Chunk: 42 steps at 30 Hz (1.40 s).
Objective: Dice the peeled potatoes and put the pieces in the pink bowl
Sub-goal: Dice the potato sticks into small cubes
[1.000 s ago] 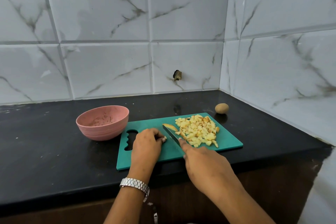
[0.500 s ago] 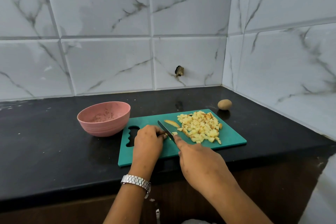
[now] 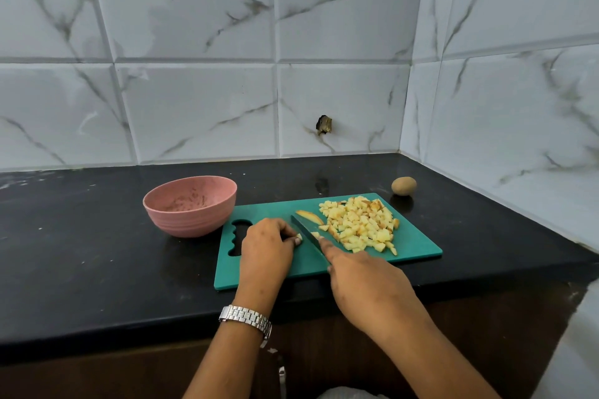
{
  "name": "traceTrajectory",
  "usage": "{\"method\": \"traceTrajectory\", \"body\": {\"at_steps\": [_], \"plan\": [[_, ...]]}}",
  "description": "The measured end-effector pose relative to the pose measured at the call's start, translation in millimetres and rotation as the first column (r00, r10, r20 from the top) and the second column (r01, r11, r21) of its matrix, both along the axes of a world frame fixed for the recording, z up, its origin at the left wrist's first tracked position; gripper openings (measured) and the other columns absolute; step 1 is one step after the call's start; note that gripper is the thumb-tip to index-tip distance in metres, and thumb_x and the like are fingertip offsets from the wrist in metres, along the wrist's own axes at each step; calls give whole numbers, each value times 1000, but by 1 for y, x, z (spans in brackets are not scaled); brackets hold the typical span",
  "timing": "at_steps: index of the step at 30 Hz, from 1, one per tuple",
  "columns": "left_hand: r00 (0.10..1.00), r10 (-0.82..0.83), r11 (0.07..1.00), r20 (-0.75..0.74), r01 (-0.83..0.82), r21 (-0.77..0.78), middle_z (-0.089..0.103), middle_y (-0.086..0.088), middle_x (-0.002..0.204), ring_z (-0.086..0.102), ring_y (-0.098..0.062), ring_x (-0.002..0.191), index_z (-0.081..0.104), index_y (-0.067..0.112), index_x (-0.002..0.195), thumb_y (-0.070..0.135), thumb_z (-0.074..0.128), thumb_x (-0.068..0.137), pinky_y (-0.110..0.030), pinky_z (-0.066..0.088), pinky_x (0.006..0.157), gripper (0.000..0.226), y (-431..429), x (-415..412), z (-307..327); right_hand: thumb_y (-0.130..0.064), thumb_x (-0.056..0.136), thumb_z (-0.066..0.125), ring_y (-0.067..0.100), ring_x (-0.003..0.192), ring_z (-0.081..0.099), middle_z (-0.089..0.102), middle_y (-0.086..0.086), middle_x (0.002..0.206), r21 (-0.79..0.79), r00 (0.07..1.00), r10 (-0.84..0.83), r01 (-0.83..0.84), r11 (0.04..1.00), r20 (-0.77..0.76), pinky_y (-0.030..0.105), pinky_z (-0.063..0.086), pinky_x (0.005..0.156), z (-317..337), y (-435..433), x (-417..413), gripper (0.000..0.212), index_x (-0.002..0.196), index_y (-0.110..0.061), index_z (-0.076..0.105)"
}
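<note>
A green cutting board [image 3: 418, 244] lies on the black counter with a heap of diced potato [image 3: 359, 223] on its right half. My left hand [image 3: 265, 244] curls its fingers over a small potato piece [image 3: 298, 238] near the board's middle. My right hand [image 3: 363, 282] grips the knife [image 3: 306, 232], its forefinger along the blade's back, and the blade lies just right of that piece. One potato slice [image 3: 309, 216] rests beyond the blade's tip. The pink bowl [image 3: 190, 206] stands left of the board; no potato pieces show inside it.
One whole potato [image 3: 403, 185] sits on the counter [image 3: 81, 253] behind the board's right corner, close to the tiled side wall. The board's handle slot [image 3: 238, 238] faces the bowl. The counter's front edge runs just under my wrists.
The knife has shifted slightly left toward my left hand's piece. The camera view has tilted a little; the hands stay at the board's middle.
</note>
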<state>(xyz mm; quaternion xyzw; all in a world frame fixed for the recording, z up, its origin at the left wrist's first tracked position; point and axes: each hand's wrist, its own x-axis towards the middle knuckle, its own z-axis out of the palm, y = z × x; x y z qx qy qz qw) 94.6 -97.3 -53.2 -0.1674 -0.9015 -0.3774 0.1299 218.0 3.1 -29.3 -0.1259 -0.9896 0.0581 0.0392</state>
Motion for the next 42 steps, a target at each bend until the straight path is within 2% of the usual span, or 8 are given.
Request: {"method": "traceTrajectory", "body": {"at_steps": [5,11,16,21,26,29,35,42], "plan": [[1000,-19,999,-5,18,-40,67,7,99,50,-3,83,72,22,97,25,65,89,-20,43,77,11,-1,0,2,-22,105,38,15,86,52,48,0,98,-22,999,29,-30,999,-46,33,44,69,1,0,6,65,156,-40,2],[999,-23,998,-32,21,-58,67,5,98,51,-3,80,71,20,97,22,61,92,-20,44,77,12,0,3,2,-24,105,40,18,93,56,56,3,113,-54,999,48,-49,997,-21,35,47,74,-1,-4,4,65,156,-39,3],[999,-10,997,-38,7,-73,68,4,100,49,-3,81,71,19,98,22,61,92,-20,40,76,13,1,2,3,-20,104,42,19,96,56,52,3,105,-57,999,44,-45,997,-7,34,43,71,-3,-11,-6,67,157,-35,4],[998,3,998,-56,-6,-55,67,7,99,53,-3,84,71,19,96,22,62,91,-18,40,75,11,0,6,2,-17,103,40,17,83,45,43,1,94,-3,999,33,-33,999,12,33,38,68,-4,-15,-4,68,157,-32,2],[999,15,1000,-51,-16,-18,67,9,93,55,-2,83,71,21,91,23,67,87,-17,41,74,6,-1,7,3,-19,104,39,17,89,51,43,0,96,-11,1000,21,-21,1000,23,33,42,70,-3,-6,5,67,157,-35,2],[999,18,1000,-27,-19,-18,67,8,95,51,-1,81,71,21,93,24,68,87,-17,40,74,8,-1,6,3,-20,105,38,15,84,48,43,-1,95,-11,1000,5,-5,1000,-7,32,42,68,-1,0,7,66,157,-36,1],[998,-2,999,-60,-1,-50,69,5,101,60,-10,97,72,17,97,18,61,91,-27,48,88,13,-1,9,3,-23,106,37,16,83,49,46,-1,95,-3,999,33,-33,999,0,34,43,69,-6,-8,11,65,156,-38,-2],[996,10,999,-85,-14,-49,66,3,106,58,-12,102,71,17,101,18,59,92,-26,44,87,15,-2,10,3,-24,106,34,16,84,52,49,0,97,-10,1000,17,-17,1000,-3,33,44,69,-6,-8,11,65,155,-40,-4]]}}
